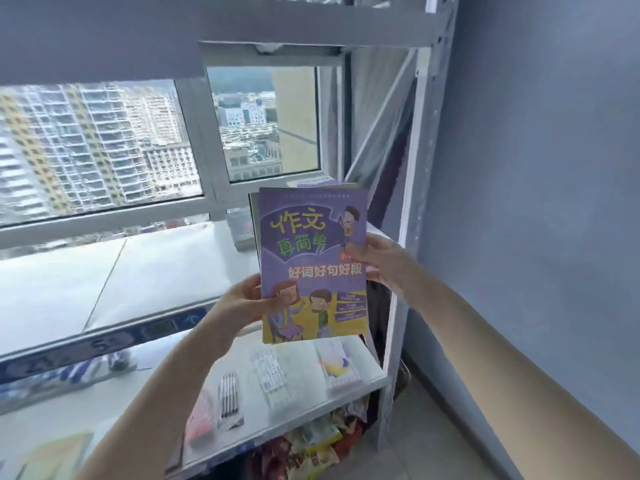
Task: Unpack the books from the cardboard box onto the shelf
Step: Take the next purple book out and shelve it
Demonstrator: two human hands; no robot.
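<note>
Now I hold the books upright in front of me, my left hand pinching the lower left edge at about eight o'clock, my right hand clamped on the right edge at three o'clock. A second cover peeks out behind the purple one, so I judge I am carrying at least two. They hang above the shelf, not yet resting on it; another book lies on it just behind, at eleven o'clock. The box is out of view. My worry: the hidden rear book could slide from my grip, since only edges are pinched, or a corner could knock the upright post at one o'clock.
</note>
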